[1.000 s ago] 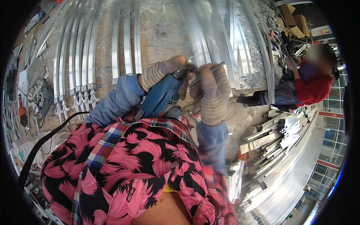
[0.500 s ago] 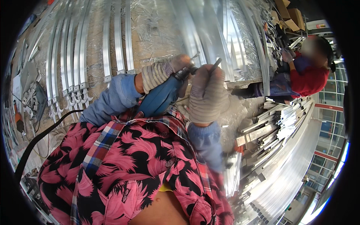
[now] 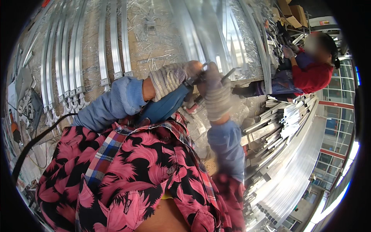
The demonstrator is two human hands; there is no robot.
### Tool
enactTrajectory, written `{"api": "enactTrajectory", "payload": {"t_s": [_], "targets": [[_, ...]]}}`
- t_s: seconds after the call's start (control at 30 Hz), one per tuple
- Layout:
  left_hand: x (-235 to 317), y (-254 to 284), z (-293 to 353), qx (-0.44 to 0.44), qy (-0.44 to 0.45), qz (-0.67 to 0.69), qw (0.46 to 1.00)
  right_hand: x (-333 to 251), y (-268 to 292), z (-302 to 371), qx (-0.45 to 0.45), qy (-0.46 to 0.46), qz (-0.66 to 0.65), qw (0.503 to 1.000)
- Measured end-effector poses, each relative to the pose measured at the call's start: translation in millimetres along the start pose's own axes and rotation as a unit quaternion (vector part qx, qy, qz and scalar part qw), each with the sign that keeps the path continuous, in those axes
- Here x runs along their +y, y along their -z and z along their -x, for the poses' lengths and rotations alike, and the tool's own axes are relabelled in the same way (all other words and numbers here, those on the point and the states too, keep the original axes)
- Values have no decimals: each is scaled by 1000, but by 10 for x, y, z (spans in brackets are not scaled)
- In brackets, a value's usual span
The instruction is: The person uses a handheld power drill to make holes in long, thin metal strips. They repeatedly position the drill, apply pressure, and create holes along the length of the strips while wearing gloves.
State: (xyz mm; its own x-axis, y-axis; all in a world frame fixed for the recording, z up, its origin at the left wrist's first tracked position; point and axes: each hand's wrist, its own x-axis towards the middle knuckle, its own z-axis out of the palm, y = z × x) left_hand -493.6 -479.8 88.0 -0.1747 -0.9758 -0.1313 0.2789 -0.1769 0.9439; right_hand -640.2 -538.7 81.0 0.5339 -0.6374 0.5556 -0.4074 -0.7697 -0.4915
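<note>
My left hand (image 3: 174,79), in a striped knit glove with bare fingertips, is closed round the front of a blue corded power drill (image 3: 166,103). The drill lies slantwise against my front, its nose pointing up and to the right. At the drill's nose, my gloved right hand (image 3: 215,91) is closed with its fingertips beside the left ones. It is slightly blurred. A slim dark rod (image 3: 230,73) sticks out of the right fist; its exact kind does not show. The fingers mostly hide the chuck and any bit.
Long aluminium profiles (image 3: 114,46) lie in rows, several ending in pronged tips (image 3: 73,104). Metal offcuts (image 3: 150,27) litter the surface. A black cable (image 3: 36,143) runs at left. A co-worker in red (image 3: 315,77) sits right, above stacked aluminium bars (image 3: 278,131).
My right hand has moved up against the drill's nose, its fingers now over the chuck. My left hand and the drill have shifted slightly to the right. The surroundings have slid left in view.
</note>
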Motion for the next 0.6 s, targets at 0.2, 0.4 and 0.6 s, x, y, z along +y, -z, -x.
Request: {"api": "enactTrajectory", "payload": {"t_s": [0.2,0.4,0.6], "targets": [[-89,92,-123,1,-36,-86,996,-245,-25,-128,-21,-275,-18,961],[-83,154,-28,17,25,4,1000,-142,-96,-124,-12,-207,-20,978],[-338,249,-289,16,121,149,981,78,-238,-319,-75,-313,-20,946]]}}
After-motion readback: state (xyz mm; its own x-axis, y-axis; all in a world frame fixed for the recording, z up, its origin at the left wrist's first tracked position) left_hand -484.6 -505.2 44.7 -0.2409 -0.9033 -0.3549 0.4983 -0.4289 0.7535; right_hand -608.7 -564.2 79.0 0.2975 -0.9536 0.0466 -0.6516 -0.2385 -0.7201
